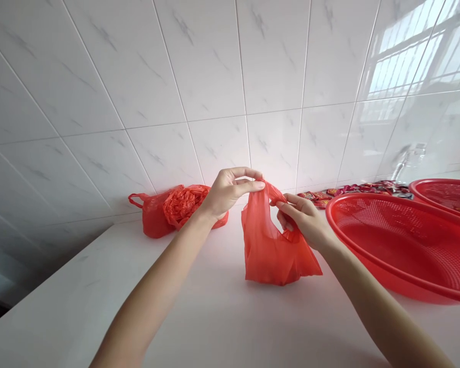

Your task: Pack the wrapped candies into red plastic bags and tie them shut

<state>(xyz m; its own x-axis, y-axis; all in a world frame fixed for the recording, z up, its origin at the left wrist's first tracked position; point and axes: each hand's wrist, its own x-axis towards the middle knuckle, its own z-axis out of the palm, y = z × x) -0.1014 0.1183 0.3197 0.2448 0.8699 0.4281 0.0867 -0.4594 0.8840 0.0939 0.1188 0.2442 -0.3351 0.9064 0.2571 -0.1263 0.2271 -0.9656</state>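
Observation:
A small red plastic bag (270,250) hangs just above the white counter (214,317), its bottom touching the surface. My left hand (230,191) pinches the bag's top edge between thumb and fingers. My right hand (304,220) grips the other side of the bag's mouth with curled fingers. Both hands hold the bag at its opening, a little apart from each other.
A bundle of red plastic bags (172,207) lies against the tiled wall at the left. A large red perforated basket (398,240) sits at the right, a second red basket (444,194) behind it. Several small red packets (348,190) lie along the wall beside a clear bottle (408,163).

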